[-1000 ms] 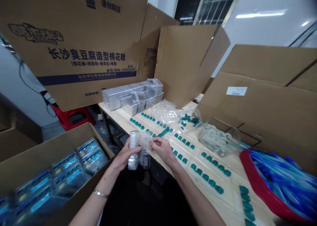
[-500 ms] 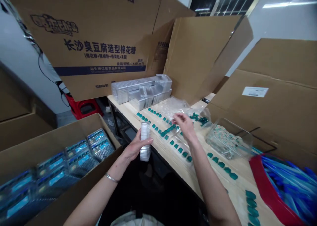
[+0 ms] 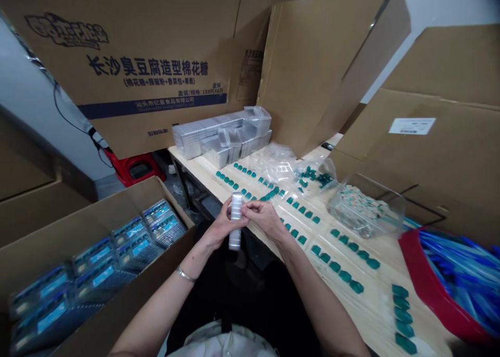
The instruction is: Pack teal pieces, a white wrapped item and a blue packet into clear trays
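Left hand point(image 3: 223, 228) grasping upright clear plastic tray stack point(image 3: 235, 221); right hand point(image 3: 265, 219) back from pale wooden table point(image 3: 375, 299), curled beside stack, grip unclear.

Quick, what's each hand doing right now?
Left hand: closed, holding a stack of clear trays.
Right hand: closed, pinched against the stack; can't tell if it holds anything.

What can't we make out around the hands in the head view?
All head view:
- Clear stack: middle hidden by left hand and right hand.
- Blue-labelled packs in cardboard box: print blurred.
- Teal pieces: too small to identify.
- Blue tubes in red tub: cut off by right edge.
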### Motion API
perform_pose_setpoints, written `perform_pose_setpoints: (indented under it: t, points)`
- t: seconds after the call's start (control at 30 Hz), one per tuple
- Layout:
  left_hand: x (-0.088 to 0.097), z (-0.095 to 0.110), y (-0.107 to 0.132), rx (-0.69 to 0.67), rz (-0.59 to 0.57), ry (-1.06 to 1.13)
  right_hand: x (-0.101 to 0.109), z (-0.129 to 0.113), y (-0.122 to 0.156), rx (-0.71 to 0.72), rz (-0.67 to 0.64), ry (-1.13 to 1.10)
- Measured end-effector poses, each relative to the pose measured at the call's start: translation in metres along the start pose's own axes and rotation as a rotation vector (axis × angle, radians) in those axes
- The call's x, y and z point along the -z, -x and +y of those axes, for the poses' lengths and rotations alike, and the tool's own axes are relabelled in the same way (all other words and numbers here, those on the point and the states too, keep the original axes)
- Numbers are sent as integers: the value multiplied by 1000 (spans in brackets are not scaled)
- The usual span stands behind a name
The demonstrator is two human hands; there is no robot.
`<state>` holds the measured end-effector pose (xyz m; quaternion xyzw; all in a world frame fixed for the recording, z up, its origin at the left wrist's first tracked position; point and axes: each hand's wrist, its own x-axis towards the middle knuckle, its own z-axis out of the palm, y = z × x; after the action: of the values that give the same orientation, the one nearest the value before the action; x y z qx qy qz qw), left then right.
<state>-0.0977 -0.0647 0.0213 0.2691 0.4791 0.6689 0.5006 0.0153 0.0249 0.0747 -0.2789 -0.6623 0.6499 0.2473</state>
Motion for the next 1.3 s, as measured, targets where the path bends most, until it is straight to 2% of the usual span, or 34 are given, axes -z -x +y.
perform_pose_setpoints:
  t: [0.2,0.33,0.57,0.8,0.9,1.1,1.3]
  points:
    - [0,-6,-1,10,-3,23,-3,14,0,7,35,0]
    - [1,-4,0,34,-41,37,-3,15,2,10,54,19]
    - [8,-2,-2,-1,-100,-33,2,5,4,-53,-79,-124]
    - [4,-5,3,10,-108,22,4,12,3,-70,-157,-169]
    - [1,-3,5,34,-100,43,3,16,2,-63,-136,-136]
    - [2,-6,5,22,-44,4,-2,24,0,-44,-13,-98]
    - [3,-12,2,-9,-10,44,-3,23,5,14,-7,-61]
